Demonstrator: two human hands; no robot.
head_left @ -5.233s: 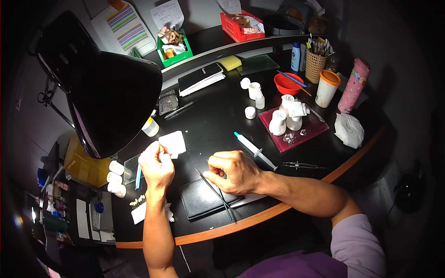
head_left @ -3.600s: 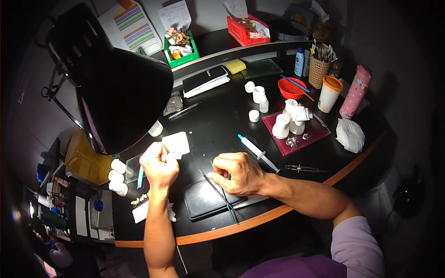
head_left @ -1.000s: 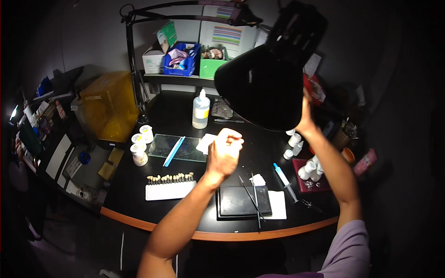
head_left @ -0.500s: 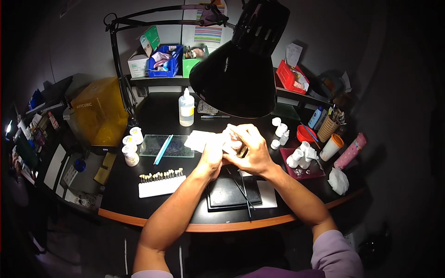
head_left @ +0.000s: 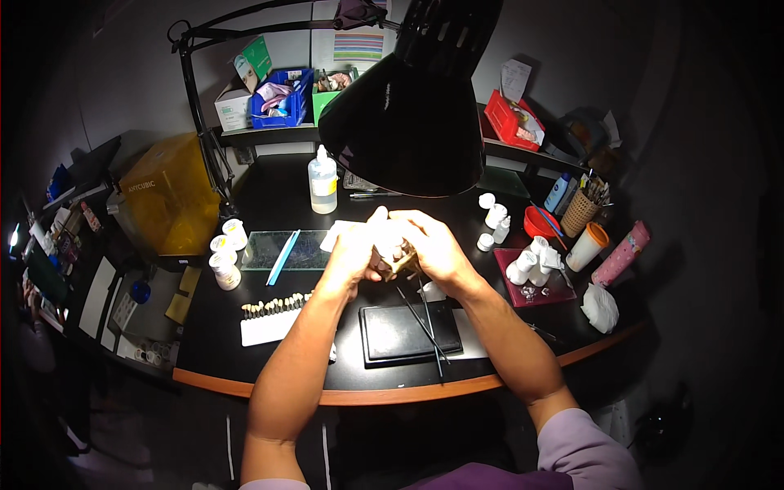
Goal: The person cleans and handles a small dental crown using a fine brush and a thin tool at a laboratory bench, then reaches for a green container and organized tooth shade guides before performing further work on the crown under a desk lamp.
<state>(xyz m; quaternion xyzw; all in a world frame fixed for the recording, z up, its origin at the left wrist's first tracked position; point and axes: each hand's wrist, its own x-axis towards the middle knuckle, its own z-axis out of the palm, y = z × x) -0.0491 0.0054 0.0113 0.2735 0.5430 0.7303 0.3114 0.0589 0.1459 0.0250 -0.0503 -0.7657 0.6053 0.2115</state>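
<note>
Holding a small tan object (head_left: 398, 260) between both hands just under the black lamp shade (head_left: 408, 98), the person works over the middle of the black desk (head_left: 269, 371). The left hand (head_left: 353, 249) and the right hand (head_left: 431, 245) meet above the desk, touching each other; the fingers of both are curled in and pinched on the object, which looks like a small dental model or cast, though it is too small and too covered to tell for certain. The object sits between the fingertips, raised off the desk, above the far edge of the dark rectangular pad (head_left: 408, 331). 2 thin black-handled tools (head_left: 425, 327) lie crossed over that pad, untouched. To the left lie a glass slab (head_left: 286, 249) with a blue-handled tool (head_left: 282, 257) across it, 3 small white jars (head_left: 224, 253) beside it, and a white strip carrying a row of small tooth-like pieces (head_left: 273, 309). A clear squeeze bottle (head_left: 322, 181) stands further back. To the right, a dark red tray (head_left: 535, 282) carries several small white bottles. My judgement is that the step in hand is close inspection or fine adjustment of the piece under the light, with both hands steadying it. The next move would seem to call for one hand to keep its pinch on the piece while the other frees itself for a tool, without letting the piece tilt or slip.
</note>
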